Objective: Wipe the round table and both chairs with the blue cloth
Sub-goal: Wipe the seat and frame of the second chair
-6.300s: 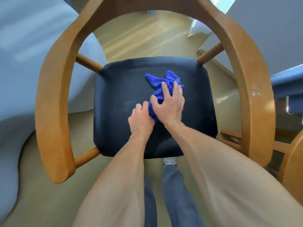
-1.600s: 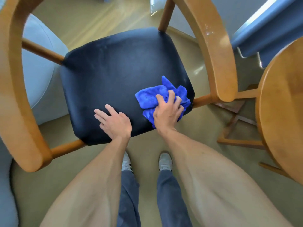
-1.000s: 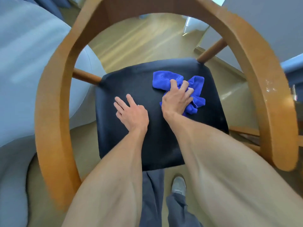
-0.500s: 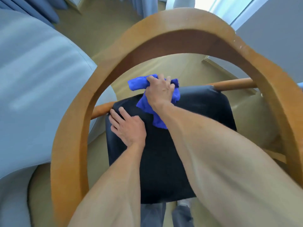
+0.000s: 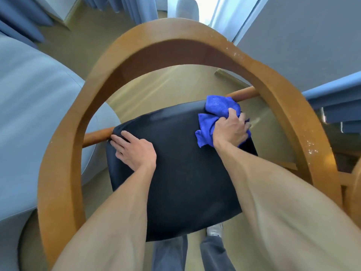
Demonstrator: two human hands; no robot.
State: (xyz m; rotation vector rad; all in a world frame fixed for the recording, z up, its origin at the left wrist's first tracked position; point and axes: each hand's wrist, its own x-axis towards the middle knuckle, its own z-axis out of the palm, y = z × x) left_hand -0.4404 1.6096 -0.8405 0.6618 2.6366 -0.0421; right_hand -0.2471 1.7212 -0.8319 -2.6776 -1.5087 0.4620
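Note:
I look down through the curved wooden back rail (image 5: pixel 175 39) of a chair onto its black padded seat (image 5: pixel 181 173). My right hand (image 5: pixel 231 130) grips the bunched blue cloth (image 5: pixel 216 112) at the seat's far right corner, next to a round wooden rung (image 5: pixel 244 93). My left hand (image 5: pixel 134 151) rests flat with straight fingers on the seat's far left corner, fingertips near the left rung (image 5: pixel 95 136).
A pale grey-blue upholstered seat (image 5: pixel 29 114) stands close on the left. Wooden parts of other furniture (image 5: pixel 351 184) show at the right edge. A grey wall and blue ledge (image 5: pixel 332 92) lie to the right, curtains at the top. My legs and a shoe (image 5: pixel 214 230) are below the seat.
My right hand has carried the cloth from the seat's far middle edge to its far right corner. My left hand has slid toward the far left corner.

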